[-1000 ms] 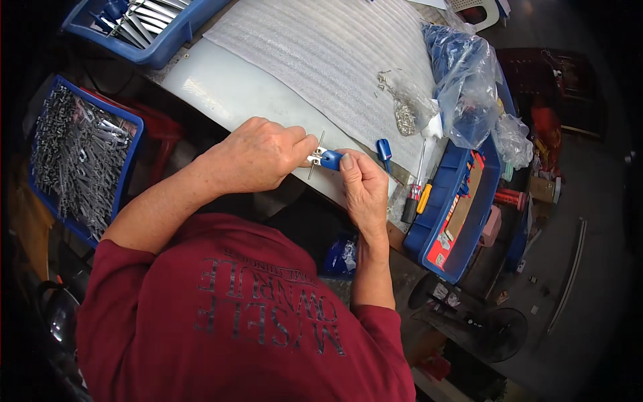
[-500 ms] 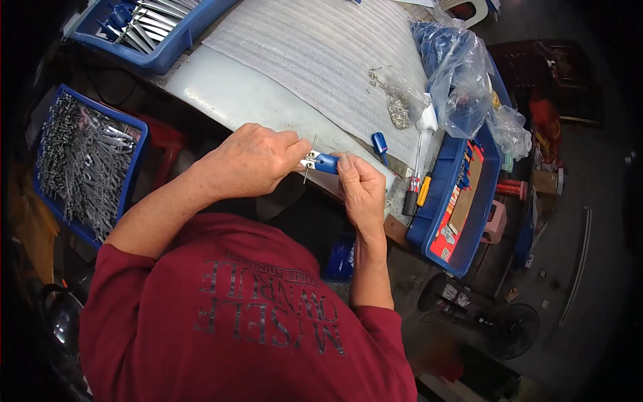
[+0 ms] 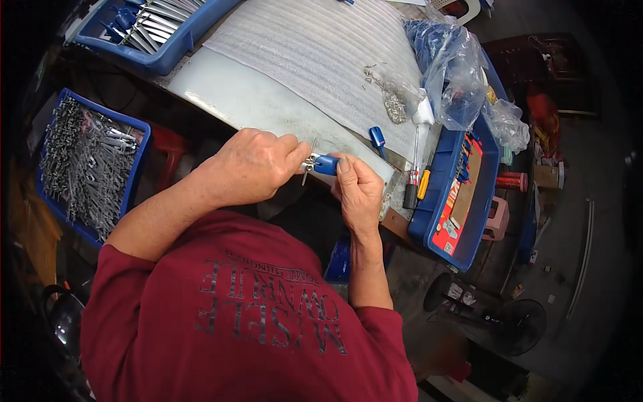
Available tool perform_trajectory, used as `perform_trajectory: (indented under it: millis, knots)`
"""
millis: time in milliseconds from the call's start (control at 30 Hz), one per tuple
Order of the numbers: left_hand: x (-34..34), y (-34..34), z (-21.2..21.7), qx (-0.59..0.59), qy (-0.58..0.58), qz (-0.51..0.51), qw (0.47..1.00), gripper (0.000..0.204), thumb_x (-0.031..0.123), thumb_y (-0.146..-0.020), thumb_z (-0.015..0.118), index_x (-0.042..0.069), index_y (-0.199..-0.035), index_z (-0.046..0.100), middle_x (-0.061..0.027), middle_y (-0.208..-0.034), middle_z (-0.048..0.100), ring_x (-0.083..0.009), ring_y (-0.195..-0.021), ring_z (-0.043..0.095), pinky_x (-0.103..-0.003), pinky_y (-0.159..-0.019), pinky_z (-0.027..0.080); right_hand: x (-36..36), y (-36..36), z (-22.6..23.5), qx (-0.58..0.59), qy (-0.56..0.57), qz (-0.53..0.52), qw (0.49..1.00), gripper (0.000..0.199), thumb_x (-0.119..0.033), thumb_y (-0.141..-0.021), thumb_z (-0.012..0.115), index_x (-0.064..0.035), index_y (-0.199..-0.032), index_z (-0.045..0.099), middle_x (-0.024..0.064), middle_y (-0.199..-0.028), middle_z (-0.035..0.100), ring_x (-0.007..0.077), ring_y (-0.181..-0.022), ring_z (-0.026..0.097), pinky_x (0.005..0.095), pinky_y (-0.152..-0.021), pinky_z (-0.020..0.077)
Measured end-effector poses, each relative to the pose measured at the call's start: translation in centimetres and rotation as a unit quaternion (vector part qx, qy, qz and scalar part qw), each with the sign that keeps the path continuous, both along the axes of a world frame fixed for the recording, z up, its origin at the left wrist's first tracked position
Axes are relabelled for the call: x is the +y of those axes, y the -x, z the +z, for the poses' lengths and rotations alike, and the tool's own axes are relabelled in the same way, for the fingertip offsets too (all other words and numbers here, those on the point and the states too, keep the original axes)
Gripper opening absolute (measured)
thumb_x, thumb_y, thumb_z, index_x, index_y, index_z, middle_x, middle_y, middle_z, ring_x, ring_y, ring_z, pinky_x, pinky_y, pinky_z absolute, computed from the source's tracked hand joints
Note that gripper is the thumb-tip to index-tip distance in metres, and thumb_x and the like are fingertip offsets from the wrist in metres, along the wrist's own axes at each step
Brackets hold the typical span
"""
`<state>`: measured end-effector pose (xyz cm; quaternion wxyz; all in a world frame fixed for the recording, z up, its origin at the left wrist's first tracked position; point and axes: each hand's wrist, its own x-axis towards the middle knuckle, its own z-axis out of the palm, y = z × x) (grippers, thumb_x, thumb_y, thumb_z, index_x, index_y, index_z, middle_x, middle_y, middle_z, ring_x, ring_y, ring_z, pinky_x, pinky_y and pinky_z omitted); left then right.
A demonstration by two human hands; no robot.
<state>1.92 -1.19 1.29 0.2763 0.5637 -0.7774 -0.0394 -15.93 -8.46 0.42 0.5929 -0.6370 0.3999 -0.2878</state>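
Held between left hand (image 3: pixel 258 161) and right hand (image 3: pixel 362 191), over the near edge of a white tabletop (image 3: pixel 234 100): 1 small blue-and-metal part (image 3: pixel 326 165), crossed near the metal end by 1 thin metal rod (image 3: pixel 305 177). On the left, fingers curled in, pinching the metal end between thumb side and forefinger; fingertips mostly hidden. On the right, thumb pressed flat on the blue end, pinching it against fingers tucked beneath. Just beyond, to the right, lying on the surface: 1 loose blue piece (image 3: pixel 377 137). Farther right, side by side: 1 screwdriver (image 3: pixel 410 191) with black-and-red handle, shaft toward the far side, and 1 yellow-handled tool (image 3: pixel 423 184). Right of those, 1 blue bin (image 3: pixel 483 214), red-and-brown card inside. Spread across the far side: ribbed white foam sheet (image 3: pixel 301 60), bearing small metal bits (image 3: pixel 394 107) and, at its right edge, a clear plastic bag (image 3: pixel 457 84). Far left: blue tray (image 3: pixel 159 64) of silver strips. Nearer, left: blue crate (image 3: pixel 138 161) heaped with grey metal parts.
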Motion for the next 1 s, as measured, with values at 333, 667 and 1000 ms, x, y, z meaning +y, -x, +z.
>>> perform_trajectory:
  millis: [333, 667, 1000]
  knots:
    - [0.1, 0.3, 1.0, 0.012, 0.0, -0.03, 0.999, 0.025, 0.015, -0.071, 0.061, 0.003, -0.09, 0.051, -0.0083, -0.063, 0.048, -0.0254, -0.054, 0.052, -0.036, -0.047, 0.041, 0.4, 0.2, 0.4, -0.012, 0.049, 0.002, 0.999, 0.022, -0.021, -0.085, 0.054, 0.0, -0.08, 0.056, -0.0036, -0.058, 0.044, 0.0034, -0.046, 0.036, 0.0178, -0.041, 0.0276]
    - [-0.2, 0.5, 1.3, 0.025, 0.008, -0.028, 0.999, 0.019, 0.018, -0.073, 0.06, 0.004, -0.082, 0.051, -0.0081, -0.061, 0.051, -0.024, -0.053, 0.055, -0.035, -0.045, 0.044, 0.1, 0.6, 0.7, -0.001, 0.01, 0.016, 1.0, 0.02, -0.02, -0.086, 0.053, -0.0027, -0.078, 0.053, -0.0038, -0.056, 0.041, 0.0032, -0.045, 0.035, 0.0177, -0.04, 0.0277]
    - [-0.3, 1.1, 0.8, 0.037, -0.003, 0.001, 0.999, 0.025, 0.015, -0.069, 0.063, 0.004, -0.088, 0.051, -0.0085, -0.062, 0.048, -0.0265, -0.053, 0.053, -0.036, -0.045, 0.041, 0.3, 0.6, 0.5, -0.025, -0.034, -0.026, 0.999, 0.018, -0.017, -0.085, 0.055, -0.0012, -0.076, 0.053, -0.0044, -0.059, 0.044, 0.0024, -0.053, 0.036, 0.0176, -0.046, 0.0289]
